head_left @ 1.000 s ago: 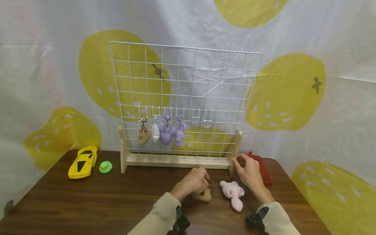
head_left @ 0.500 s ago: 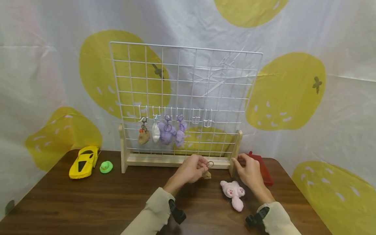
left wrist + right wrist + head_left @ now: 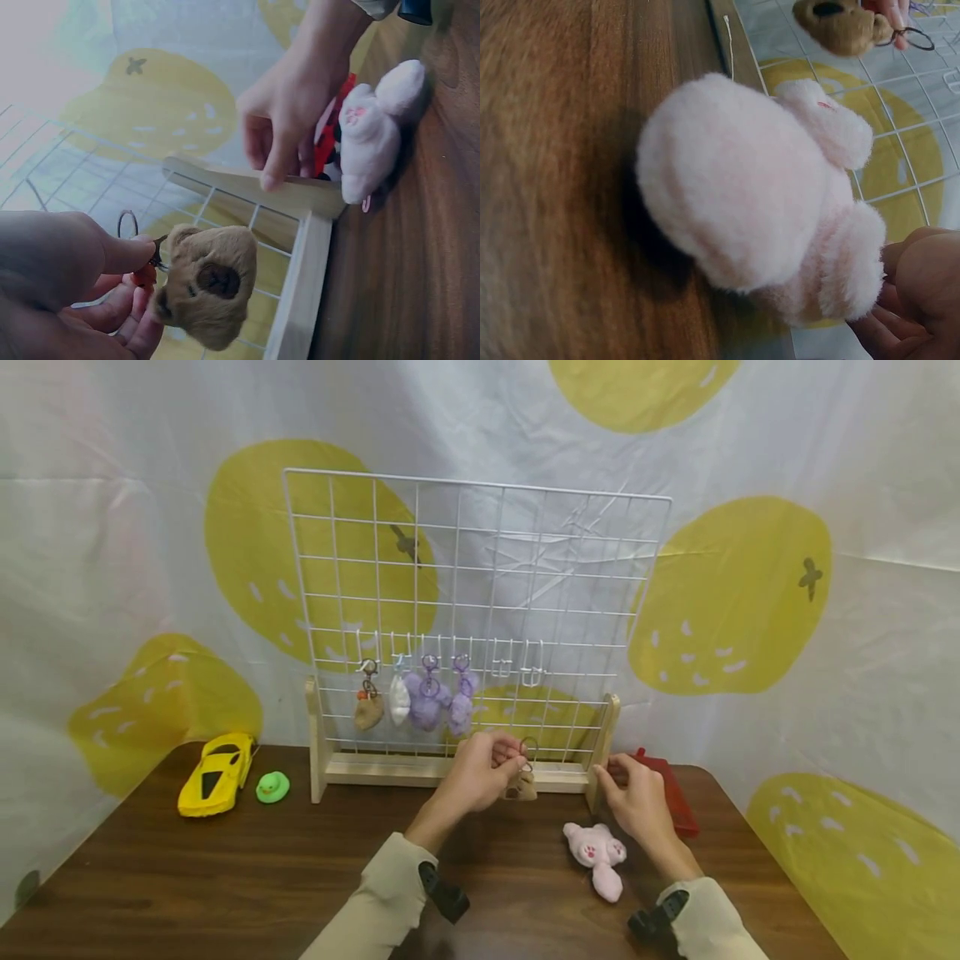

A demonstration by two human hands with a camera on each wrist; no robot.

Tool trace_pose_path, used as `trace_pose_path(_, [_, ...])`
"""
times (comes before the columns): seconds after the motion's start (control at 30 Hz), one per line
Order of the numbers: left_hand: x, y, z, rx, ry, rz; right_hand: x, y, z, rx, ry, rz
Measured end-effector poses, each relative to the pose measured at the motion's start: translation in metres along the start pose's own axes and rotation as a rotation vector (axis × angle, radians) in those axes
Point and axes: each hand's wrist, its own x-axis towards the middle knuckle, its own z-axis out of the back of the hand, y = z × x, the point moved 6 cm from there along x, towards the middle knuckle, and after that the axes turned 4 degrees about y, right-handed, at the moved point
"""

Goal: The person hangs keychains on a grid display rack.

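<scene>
My left hand [image 3: 480,770] pinches a brown plush bear keychain [image 3: 214,289] by the fittings near its metal ring, just in front of the rack's base. The bear hangs below the fingers in the head view. My right hand [image 3: 637,795] grips the right wooden upright [image 3: 604,735] of a white wire grid rack [image 3: 480,485], thumb in front and fingers partly hidden. On the table between the hands lies a pink plush toy [image 3: 600,858], close and large in the right wrist view. Two bare white hooks [image 3: 531,677] hang on the grid above the left hand.
Left of those hooks hang a brown plush [image 3: 368,712], a white plush [image 3: 399,700] and purple plush pieces [image 3: 425,708]. A yellow toy car [image 3: 216,777] and a green duck [image 3: 272,787] stand at the left. Behind my right hand is a red tray-like object [image 3: 678,802].
My left hand has lifted the bear keychain off the table and carried it up and forward to the rack's base. The right hand has stayed on the upright.
</scene>
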Motion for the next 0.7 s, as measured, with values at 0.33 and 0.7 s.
trace_pose_path(0.33, [0.0, -0.01, 0.021, -0.003, -0.113, -0.058, 0.0, -0.001, -0.001, 0.004, 0.003, -0.004])
trace_pose_path(0.7, [-0.002, -0.025, 0.038, -0.145, -0.268, -0.114, 0.0, -0.002, -0.001, 0.005, -0.002, 0.003])
